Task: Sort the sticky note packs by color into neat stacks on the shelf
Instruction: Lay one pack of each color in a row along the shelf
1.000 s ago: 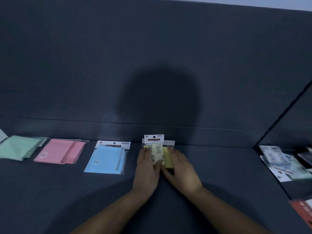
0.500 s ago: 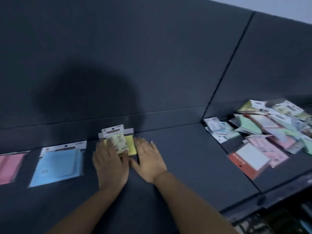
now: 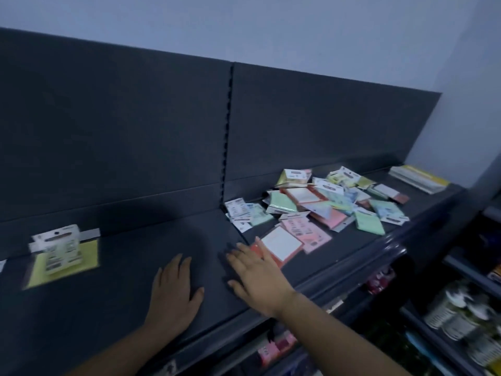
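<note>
Dark shelf (image 3: 127, 270), low light, the whole frame is motion-blurred. Two back panels (image 3: 108, 118) meet at one slotted upright (image 3: 230, 126), with pale wall (image 3: 298, 31) above.

Far left: a white sliver (image 3: 1, 265) is cut by the frame edge, so I can't identify it. Next is the yellow stack (image 3: 81, 260): one flat yellow pack with one smaller white-carded pack (image 3: 58, 246) on top. Print is unreadable.

Centre: two hands, both palm down and holding nothing. Left hand (image 3: 173, 291) lies flat on the bare shelf, fingers straight and close together. Right hand (image 3: 257, 272) is spread, fingertips at the corner of a red-framed pack (image 3: 282, 244). Can't tell whether they touch it.

Right section: unsorted pile (image 3: 325, 204) of sticky note packs in green, pink, yellow, pale blue and red-framed. They overlap, so there's no reliable count, but it's well over ten. A second red-framed pack (image 3: 302, 195) sits inside the pile.

Far right: one long yellow-and-white stack (image 3: 418, 179) against the back panel. Lower shelves (image 3: 461, 316) hold blurred bottles, cut off by the frame.
</note>
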`<state>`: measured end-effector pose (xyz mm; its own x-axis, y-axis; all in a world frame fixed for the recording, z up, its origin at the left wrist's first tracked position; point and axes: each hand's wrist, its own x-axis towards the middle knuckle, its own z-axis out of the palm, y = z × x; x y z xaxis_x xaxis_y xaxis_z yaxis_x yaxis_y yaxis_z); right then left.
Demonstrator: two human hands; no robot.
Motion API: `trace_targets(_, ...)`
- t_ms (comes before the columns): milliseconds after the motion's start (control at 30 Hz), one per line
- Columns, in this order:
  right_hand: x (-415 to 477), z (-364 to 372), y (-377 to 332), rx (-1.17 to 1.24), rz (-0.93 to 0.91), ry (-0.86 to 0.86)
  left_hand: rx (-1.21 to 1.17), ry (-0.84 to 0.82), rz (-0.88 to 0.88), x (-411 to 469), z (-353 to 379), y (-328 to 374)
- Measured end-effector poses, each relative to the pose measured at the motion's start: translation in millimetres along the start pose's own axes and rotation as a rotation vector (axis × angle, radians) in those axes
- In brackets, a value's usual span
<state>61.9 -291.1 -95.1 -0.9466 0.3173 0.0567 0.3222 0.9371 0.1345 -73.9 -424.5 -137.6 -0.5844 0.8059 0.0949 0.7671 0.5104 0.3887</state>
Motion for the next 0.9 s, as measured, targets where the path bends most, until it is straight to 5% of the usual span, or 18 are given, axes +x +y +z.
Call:
trace_targets(133, -64, -4, 86, 0.134, 0.189, 0.042, -0.040, -0.083, 0.082, 30, 22, 76)
trace_targets(367, -122, 12, 169, 0.336, 0.409, 0.029, -0.097, -0.172, -0.147, 71, 48, 137)
trace_targets(633, -73, 8, 215, 0.923, 0.575, 0.123, -0.020, -0.186, -0.100, 95, 53, 139)
trace_targets(767, -36, 13, 246, 0.937, 0.646, 0.140, 0.057, -0.269, -0.118, 120, 44, 135)
trace_targets(900, 1, 19, 272, 0.932, 0.717, 0.122, -0.142, -0.389, -0.130, 151, 32, 141)
